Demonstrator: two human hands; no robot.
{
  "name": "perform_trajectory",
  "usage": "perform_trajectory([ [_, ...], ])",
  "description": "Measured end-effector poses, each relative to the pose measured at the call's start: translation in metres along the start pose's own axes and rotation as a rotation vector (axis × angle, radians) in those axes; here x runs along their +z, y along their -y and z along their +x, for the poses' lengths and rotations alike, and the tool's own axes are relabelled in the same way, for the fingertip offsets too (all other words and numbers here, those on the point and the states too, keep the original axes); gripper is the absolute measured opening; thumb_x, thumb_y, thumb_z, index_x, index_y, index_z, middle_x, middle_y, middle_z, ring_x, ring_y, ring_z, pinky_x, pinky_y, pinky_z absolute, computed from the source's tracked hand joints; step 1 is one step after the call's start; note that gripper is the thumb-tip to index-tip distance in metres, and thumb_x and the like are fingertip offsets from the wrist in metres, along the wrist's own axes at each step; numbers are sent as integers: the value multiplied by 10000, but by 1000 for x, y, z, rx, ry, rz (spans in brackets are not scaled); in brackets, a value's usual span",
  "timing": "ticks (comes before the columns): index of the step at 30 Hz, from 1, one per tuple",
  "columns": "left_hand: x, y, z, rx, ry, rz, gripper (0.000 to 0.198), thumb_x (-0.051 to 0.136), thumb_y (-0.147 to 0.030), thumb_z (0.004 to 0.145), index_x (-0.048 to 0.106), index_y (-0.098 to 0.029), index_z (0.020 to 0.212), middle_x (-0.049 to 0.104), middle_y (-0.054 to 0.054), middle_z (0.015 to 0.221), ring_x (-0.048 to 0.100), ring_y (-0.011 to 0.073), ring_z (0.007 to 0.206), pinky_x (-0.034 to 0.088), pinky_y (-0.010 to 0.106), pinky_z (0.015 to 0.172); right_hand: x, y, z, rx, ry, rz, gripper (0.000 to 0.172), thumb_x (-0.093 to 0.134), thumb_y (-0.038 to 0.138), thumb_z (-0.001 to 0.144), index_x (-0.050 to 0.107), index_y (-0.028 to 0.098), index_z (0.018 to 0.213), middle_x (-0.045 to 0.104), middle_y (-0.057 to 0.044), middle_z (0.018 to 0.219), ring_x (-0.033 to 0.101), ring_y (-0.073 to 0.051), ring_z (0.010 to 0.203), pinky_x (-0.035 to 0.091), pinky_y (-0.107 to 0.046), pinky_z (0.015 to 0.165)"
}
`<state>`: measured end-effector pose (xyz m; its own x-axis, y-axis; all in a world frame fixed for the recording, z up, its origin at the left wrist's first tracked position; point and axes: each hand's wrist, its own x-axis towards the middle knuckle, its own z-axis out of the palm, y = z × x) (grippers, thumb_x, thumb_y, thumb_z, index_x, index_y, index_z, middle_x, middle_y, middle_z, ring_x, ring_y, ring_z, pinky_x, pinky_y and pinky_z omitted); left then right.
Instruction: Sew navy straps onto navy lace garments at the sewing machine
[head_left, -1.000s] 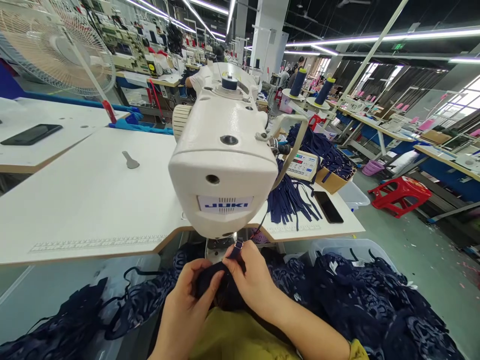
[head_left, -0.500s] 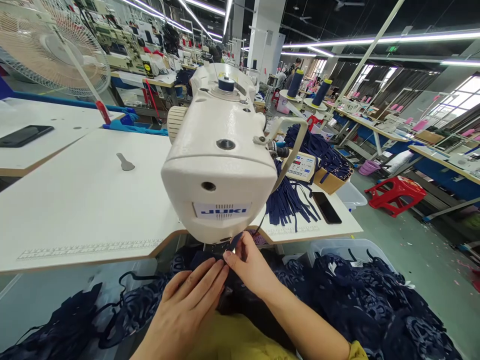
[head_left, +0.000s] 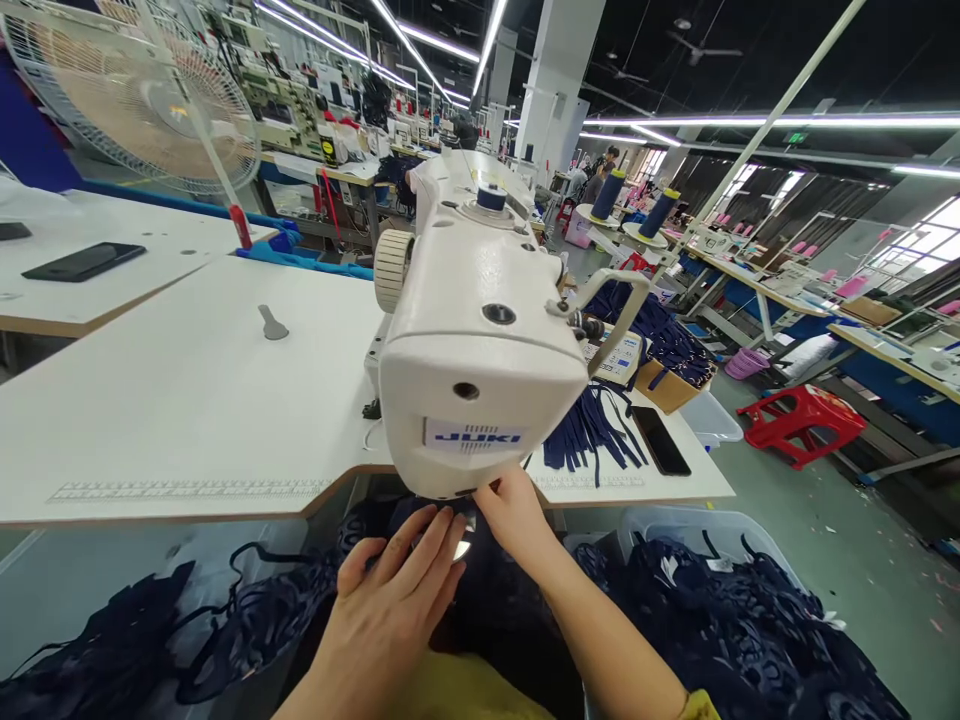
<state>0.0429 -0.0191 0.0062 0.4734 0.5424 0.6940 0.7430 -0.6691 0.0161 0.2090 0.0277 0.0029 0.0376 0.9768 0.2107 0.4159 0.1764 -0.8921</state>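
Note:
The cream JUKI sewing machine point(head_left: 480, 360) stands in front of me, its head hiding the needle area. My left hand point(head_left: 405, 580) lies just below the head, fingers stretched out flat over dark navy fabric point(head_left: 390, 512). Beside its fingertips shows a shiny metal plate point(head_left: 461, 550). My right hand point(head_left: 517, 520) reaches under the machine head from the right with curled fingers. Its fingertips are partly covered by the head, so what they grip cannot be made out.
Navy strips point(head_left: 589, 435) hang near a black phone point(head_left: 660, 440) at right, with a box of navy straps point(head_left: 675, 385) behind. Plastic bins hold navy garments point(head_left: 750, 610) right and dark pieces point(head_left: 105, 630) left. A metal key-shaped piece point(head_left: 273, 324) lies on the white table point(head_left: 187, 400).
My right hand has moved forward under the machine head; the navy strap it pinched is now hidden. The left hand stays on the fabric. The view has shifted, showing the metal plate.

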Motion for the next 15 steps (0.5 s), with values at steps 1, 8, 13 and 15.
perform_trajectory([
  [1,1,0,0,-7,-6,9,263,428,-252,959,638,-192,1105,715,12,1095,663,166,969,349,342,789,0,0,3,-9,1,-22,78,534,201,832,605,190,803,571,-6,778,522,-161,737,442,-275,718],
  [8,2,0,2,-58,-27,16,260,459,-255,937,625,-208,1132,715,13,1083,667,154,941,334,338,809,1,2,11,-43,12,-41,91,542,177,832,632,193,835,607,-27,806,526,-185,806,458,-312,762],
  [13,-1,6,-1,-7,3,-62,275,428,-281,953,624,-232,1140,706,-1,1115,657,142,978,337,324,814,-18,13,-2,27,166,19,147,489,250,902,592,195,812,551,0,775,508,-159,765,438,-299,760],
  [15,-2,8,-4,43,25,-88,274,449,-299,950,617,-230,1155,704,-2,1119,649,139,993,341,314,810,-27,15,-12,88,266,95,148,521,317,906,578,202,832,527,22,750,488,-136,712,422,-262,688],
])
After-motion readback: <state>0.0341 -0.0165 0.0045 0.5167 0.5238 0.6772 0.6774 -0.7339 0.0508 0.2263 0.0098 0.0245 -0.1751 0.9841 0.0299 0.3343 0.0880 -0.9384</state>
